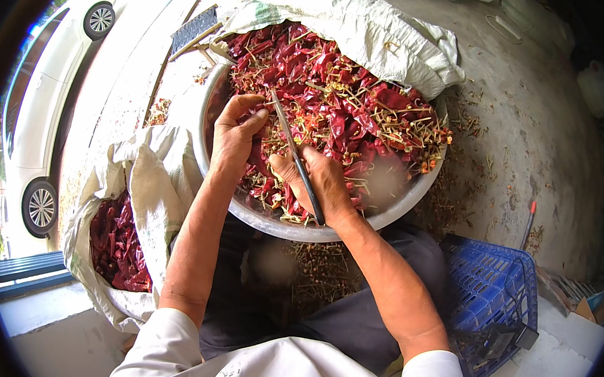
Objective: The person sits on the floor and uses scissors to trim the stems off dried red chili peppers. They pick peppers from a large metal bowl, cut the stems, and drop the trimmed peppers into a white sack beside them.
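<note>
In front of me a wide metal basin is heaped with dried red chilies and cut pale stems. My left hand is over the left side of the heap, thumb and forefinger pinching a dried red chili, mostly hidden by the fingers. In my right hand lies a long, narrow metal cutting tool with a black handle, its tip pointing away from me. That tip is close beside my left fingertips. Whether the tool has one blade or two, I cannot tell.
A white woven sack drapes over the basin's far rim. At left, another woven sack holds chilies. A blue plastic crate is at right, and a brush lies beyond the basin. Scraps litter the concrete floor. Outside is a white car.
</note>
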Tool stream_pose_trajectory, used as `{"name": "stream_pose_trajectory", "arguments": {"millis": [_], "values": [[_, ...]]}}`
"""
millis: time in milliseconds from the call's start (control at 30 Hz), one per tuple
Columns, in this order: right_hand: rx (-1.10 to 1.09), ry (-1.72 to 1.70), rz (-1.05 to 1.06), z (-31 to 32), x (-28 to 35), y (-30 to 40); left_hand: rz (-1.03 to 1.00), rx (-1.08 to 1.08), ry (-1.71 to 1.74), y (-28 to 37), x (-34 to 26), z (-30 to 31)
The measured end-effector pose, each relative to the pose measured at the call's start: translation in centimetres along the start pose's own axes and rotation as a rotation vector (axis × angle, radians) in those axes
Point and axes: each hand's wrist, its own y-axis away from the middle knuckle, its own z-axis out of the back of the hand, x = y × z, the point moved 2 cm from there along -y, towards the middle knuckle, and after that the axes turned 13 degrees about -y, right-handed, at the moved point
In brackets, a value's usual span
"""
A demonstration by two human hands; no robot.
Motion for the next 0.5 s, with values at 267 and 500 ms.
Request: {"name": "stream_pose_trajectory", "arguments": {"millis": [267, 500], "values": [[-0.037, 0.079, -0.013, -0.1, -0.4, -0.2, -0.539, -0.168, -0.606, 0.5, -2.0, -0.1], [-0.043, 0.288, -0.009, 0.1, 0.4, -0.2, -0.084, 0.104, -0.288, 0.9, -2.2, -0.5]]}}
